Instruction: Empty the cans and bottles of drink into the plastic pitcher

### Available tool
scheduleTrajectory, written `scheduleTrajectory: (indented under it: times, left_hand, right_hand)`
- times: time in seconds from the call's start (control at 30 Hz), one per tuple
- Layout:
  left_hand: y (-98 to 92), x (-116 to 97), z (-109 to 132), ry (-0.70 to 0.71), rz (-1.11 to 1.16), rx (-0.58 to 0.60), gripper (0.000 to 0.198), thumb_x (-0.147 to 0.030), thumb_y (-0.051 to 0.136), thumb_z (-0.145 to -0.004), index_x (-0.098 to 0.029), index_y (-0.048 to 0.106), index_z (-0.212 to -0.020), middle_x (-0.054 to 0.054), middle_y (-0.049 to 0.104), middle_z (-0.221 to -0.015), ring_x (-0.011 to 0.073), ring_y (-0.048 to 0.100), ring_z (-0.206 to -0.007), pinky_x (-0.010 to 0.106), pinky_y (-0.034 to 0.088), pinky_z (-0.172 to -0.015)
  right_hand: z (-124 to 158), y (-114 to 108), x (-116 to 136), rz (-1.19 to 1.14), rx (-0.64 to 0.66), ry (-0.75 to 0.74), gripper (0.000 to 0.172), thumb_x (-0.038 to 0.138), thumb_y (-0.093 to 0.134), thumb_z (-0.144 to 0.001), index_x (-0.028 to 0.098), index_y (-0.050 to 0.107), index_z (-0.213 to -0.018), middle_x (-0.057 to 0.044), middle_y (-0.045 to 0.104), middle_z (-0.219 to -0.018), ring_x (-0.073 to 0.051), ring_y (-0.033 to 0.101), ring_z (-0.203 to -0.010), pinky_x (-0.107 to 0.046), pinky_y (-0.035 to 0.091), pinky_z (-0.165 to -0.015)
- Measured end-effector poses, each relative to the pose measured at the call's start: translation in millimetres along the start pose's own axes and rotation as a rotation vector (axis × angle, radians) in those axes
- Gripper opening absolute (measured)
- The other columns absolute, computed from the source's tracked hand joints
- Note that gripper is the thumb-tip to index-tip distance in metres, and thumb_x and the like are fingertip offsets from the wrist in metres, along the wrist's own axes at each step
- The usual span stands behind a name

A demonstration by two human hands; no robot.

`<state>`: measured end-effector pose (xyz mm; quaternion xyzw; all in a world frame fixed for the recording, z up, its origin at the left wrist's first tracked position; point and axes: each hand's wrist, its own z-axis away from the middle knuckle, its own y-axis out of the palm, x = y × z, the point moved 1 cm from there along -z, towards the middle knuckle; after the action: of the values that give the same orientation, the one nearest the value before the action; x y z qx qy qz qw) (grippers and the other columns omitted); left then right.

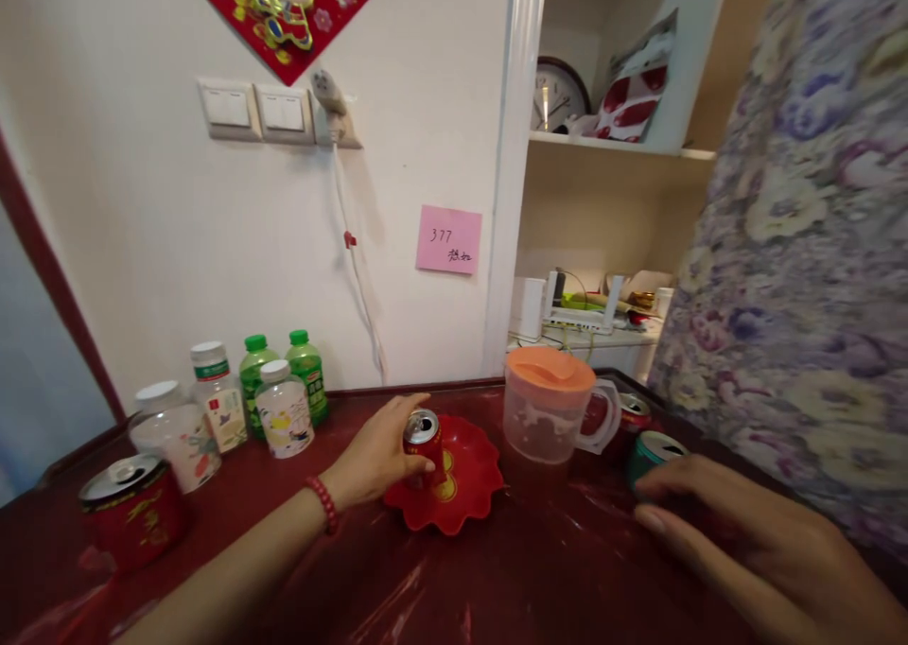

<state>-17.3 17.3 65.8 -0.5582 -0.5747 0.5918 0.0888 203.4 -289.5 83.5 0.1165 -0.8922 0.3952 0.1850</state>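
Observation:
My left hand (373, 451), with a red bead bracelet on its wrist, is wrapped around a small red drink can (424, 437). The can is upright, its silver top showing an opened hole. It is over the scalloped red plate (472, 494); whether its base touches the plate I cannot tell. At the right, my right hand (766, 541) has thumb and index finger apart, just in front of a green can (649, 454) with an opened top. The fingertips overlap the can's lower part in view, and contact is unclear. The remaining fingers are hidden.
A clear pitcher (543, 427) with an orange lid stands right of the plate, another red can (634, 410) behind its handle. Along the left are a large red can (134, 522), clear jars (284, 418) and green-capped bottles (308, 380). A floral curtain (794, 248) hangs at right.

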Motion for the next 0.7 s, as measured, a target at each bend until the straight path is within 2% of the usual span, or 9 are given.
scheduleTrajectory:
  times: [0.13, 0.27, 0.37, 0.43, 0.53, 0.7]
  left_hand:
    - [16.1, 15, -1, -0.078, 0.094, -0.071, 0.087, -0.022, 0.080, -0.062, -0.018, 0.043, -0.141, 0.016, 0.055, -0.142, 0.0341, 0.052, -0.133, 0.050, 0.037, -0.115]
    - [21.7, 22, -2, -0.044, 0.182, -0.096, 0.066, -0.029, 0.078, -0.066, -0.021, 0.051, -0.126, 0.012, 0.062, -0.132, 0.0334, 0.058, -0.124, 0.051, 0.041, -0.110]
    - [25.5, 25, -2, -0.051, 0.306, -0.049, 0.063, -0.033, 0.076, -0.069, -0.022, 0.049, -0.125, 0.010, 0.066, -0.125, 0.0308, 0.062, -0.119, 0.046, 0.045, -0.107]
    - [29.0, 27, -1, -0.066, 0.381, -0.029, 0.067, -0.035, 0.075, -0.071, -0.022, 0.045, -0.129, 0.010, 0.066, -0.126, 0.0297, 0.062, -0.119, 0.044, 0.045, -0.107]
    - [34.3, 32, -1, -0.066, 0.444, -0.036, 0.070, -0.036, 0.074, -0.071, -0.023, 0.042, -0.133, 0.011, 0.064, -0.131, 0.0304, 0.060, -0.124, 0.045, 0.041, -0.111]
    - [39.4, 37, -1, -0.073, 0.487, -0.035, 0.077, -0.035, 0.071, -0.070, -0.022, 0.041, -0.139, 0.014, 0.061, -0.137, 0.0327, 0.057, -0.128, 0.048, 0.035, -0.117]
  right_hand:
    - [-13, 2, -10, -0.093, -0.339, 0.185, 0.033, 0.056, 0.062, -0.097, 0.025, 0.072, -0.105, -0.006, 0.069, -0.104, -0.025, 0.066, -0.089, -0.026, 0.053, -0.071]
    - [-49, 11, -30, -0.205, -0.529, 0.272, 0.047, 0.068, 0.065, -0.089, 0.024, 0.074, -0.101, -0.007, 0.070, -0.100, -0.026, 0.065, -0.086, -0.033, 0.050, -0.074]
    - [-86, 26, -53, -0.330, -0.636, 0.337, 0.061, 0.077, 0.068, -0.078, 0.021, 0.074, -0.101, -0.007, 0.069, -0.104, -0.029, 0.062, -0.096, -0.036, 0.047, -0.083]
    - [-107, 41, -70, -0.369, -0.668, 0.370, 0.070, 0.084, 0.064, -0.075, 0.020, 0.073, -0.100, -0.007, 0.070, -0.098, -0.028, 0.062, -0.090, -0.035, 0.046, -0.080]
    - [-120, 67, -92, -0.429, -0.734, 0.440, 0.076, 0.091, 0.052, -0.077, 0.018, 0.071, -0.083, -0.006, 0.067, -0.079, -0.026, 0.060, -0.078, -0.033, 0.045, -0.071]
    - [-103, 110, -111, -0.545, -0.895, 0.554, 0.076, 0.094, 0.057, -0.071, 0.019, 0.057, -0.061, -0.001, 0.051, -0.056, -0.017, 0.046, -0.055, -0.027, 0.034, -0.049]
